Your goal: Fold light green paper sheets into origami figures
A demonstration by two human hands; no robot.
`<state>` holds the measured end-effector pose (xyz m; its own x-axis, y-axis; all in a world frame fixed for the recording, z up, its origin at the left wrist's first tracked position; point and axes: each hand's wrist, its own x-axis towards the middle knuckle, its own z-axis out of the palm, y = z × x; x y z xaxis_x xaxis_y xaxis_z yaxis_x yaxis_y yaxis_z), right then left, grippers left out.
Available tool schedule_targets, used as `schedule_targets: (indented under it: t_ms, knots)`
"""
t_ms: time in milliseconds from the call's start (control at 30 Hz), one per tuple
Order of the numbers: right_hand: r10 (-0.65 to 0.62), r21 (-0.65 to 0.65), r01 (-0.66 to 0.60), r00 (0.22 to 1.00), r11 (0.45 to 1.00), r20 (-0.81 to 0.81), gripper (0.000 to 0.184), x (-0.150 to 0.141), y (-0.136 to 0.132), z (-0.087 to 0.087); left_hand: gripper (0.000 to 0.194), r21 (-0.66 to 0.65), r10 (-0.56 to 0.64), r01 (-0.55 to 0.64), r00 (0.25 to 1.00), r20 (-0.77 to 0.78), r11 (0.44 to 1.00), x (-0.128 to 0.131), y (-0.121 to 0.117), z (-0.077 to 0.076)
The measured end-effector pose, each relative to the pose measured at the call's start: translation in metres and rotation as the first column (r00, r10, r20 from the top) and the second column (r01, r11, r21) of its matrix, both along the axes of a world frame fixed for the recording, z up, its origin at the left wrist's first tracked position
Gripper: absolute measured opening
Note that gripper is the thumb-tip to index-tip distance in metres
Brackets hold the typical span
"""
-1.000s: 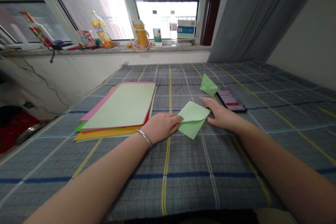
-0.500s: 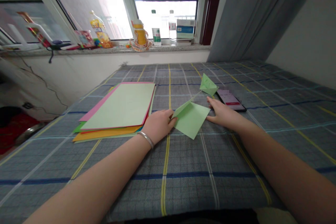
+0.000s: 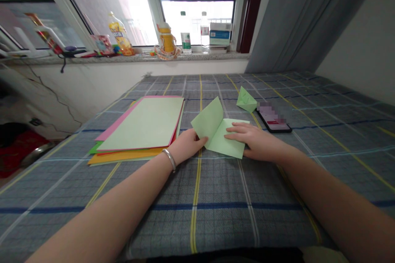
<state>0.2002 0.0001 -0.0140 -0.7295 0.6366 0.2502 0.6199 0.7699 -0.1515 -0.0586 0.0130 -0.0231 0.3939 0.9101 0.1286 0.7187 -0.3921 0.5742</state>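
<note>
A light green sheet of paper (image 3: pixel 230 141) with a crease down its middle lies partly opened on the checked cloth, its left flap standing up at a slant. My left hand (image 3: pixel 189 146), with a silver bangle at the wrist, pinches the lower edge of that flap between thumb and fingers. Over the right half rests my right hand (image 3: pixel 254 139), fingers spread on the paper and holding nothing. Behind it sits a folded green paper piece (image 3: pixel 246 100), peaked at the top.
To the left is a stack of coloured paper (image 3: pixel 145 123). A phone (image 3: pixel 273 118) lies beyond my right hand. Bottles, a yellow cup (image 3: pixel 167 41) and boxes (image 3: pixel 220 33) line the windowsill. The checked cloth (image 3: pixel 148 222) covers the whole surface.
The green sheet has turned and its left flap now stands higher and wider open. My right hand has moved from beside the paper onto its right half. My left hand keeps its pinch.
</note>
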Motion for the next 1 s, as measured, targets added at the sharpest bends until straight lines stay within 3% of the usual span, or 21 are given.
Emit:
schedule_targets:
  t_ms: [233,433,667,833,1000]
  knots:
    - [0.076,-0.076,-0.074,0.997,0.994,0.033,0.064,-0.006,-0.003,-0.001,0.026,-0.04,-0.106,0.109,0.993,0.056,0.993,0.0,0.003,-0.003]
    - [0.105,-0.138,-0.102,0.994,0.985,0.017,0.061,-0.016,-0.013,0.004,0.025,-0.043,-0.128,0.13,0.991,0.042,0.991,-0.003,0.003,-0.005]
    - [0.094,-0.168,-0.103,0.994,0.98,-0.062,0.028,-0.022,-0.012,0.004,0.024,-0.042,-0.096,0.093,0.994,-0.061,0.995,-0.004,0.003,-0.001]
    - [0.007,-0.234,-0.032,0.994,0.972,-0.106,0.033,-0.023,-0.008,0.003,0.021,-0.071,-0.105,0.099,0.99,-0.096,0.993,-0.005,0.002,0.003]
    - [-0.226,-0.249,0.2,0.971,0.948,-0.083,0.032,-0.023,-0.006,0.0,0.018,-0.072,-0.084,0.075,0.987,-0.133,0.995,-0.002,0.0,0.003]
